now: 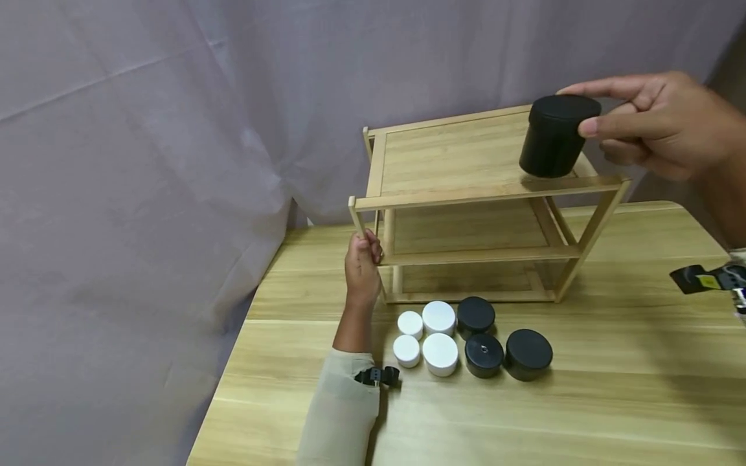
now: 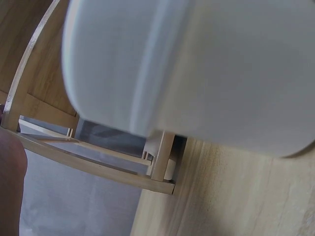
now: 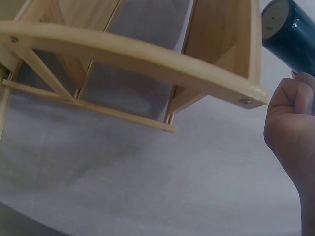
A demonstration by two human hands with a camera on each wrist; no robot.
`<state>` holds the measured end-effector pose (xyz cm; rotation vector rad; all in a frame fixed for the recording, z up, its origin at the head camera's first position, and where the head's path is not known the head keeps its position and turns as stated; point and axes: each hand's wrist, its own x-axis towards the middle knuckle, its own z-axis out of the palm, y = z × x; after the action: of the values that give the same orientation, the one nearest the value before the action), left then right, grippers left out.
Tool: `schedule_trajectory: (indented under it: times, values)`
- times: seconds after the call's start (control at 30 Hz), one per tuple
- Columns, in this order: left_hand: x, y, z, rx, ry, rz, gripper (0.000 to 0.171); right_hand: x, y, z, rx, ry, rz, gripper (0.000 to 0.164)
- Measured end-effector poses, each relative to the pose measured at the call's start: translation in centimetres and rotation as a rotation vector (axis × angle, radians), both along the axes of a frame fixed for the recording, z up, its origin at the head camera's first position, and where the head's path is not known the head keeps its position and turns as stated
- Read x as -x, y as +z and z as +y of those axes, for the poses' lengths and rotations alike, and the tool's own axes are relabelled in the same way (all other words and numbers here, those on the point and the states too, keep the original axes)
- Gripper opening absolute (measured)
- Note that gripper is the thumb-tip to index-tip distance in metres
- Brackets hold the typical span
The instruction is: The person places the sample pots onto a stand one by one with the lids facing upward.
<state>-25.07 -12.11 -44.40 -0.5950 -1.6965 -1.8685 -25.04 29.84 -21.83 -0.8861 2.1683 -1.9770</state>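
Note:
My right hand (image 1: 670, 126) pinches a black lidded jar (image 1: 553, 139) between thumb and fingers, upright, over the right end of the wooden rack's (image 1: 454, 155) top shelf. In the right wrist view the jar (image 3: 295, 37) shows its underside, apart from the rack's end. My left hand (image 1: 362, 265) grips the rack's front left post. Before the rack stand white jars (image 1: 440, 354) in two sizes on the left and low black jars (image 1: 528, 354) on the right. A blurred white jar (image 2: 236, 73) fills much of the left wrist view.
The three-tier rack stands at the back of a light wooden table (image 1: 629, 388). A grey cloth (image 1: 146, 226) hangs behind it and along the left side. Black camera straps (image 1: 379, 376) sit on both wrists.

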Motion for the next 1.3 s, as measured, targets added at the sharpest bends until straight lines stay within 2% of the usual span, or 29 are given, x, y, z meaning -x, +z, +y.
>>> schedule_trajectory:
  times: [0.13, 0.3, 0.57, 0.77, 1.0, 1.3]
  values:
    - [-0.2, 0.1, -0.1, -0.008, 0.003, -0.009, 0.088, 0.6, 0.1, -0.2, -0.104, -0.074, 0.056, 0.058]
    - [-0.2, 0.0, -0.2, -0.015, -0.005, 0.004, 0.087, 1.6, -0.2, -0.3, -0.051, -0.111, 0.022, 0.057]
    - [0.1, -0.2, 0.0, 0.033, 0.009, 0.013, 0.085, 2.7, 0.2, -0.7, 0.007, -0.185, -0.068, 0.054]
    - [0.0, -0.4, 0.1, 0.008, 0.007, 0.008, 0.086, 3.2, 0.8, -1.9, -0.119, -0.319, -0.1, 0.06]
    - [0.1, -0.3, 0.2, 0.006, -0.002, 0.015, 0.087, 3.8, 1.2, -2.6, -0.107, -0.363, -0.155, 0.058]
    - [0.1, -0.4, 0.4, 0.016, 0.003, 0.008, 0.087, 4.5, 0.8, -2.5, -0.131, -0.402, -0.186, 0.06]
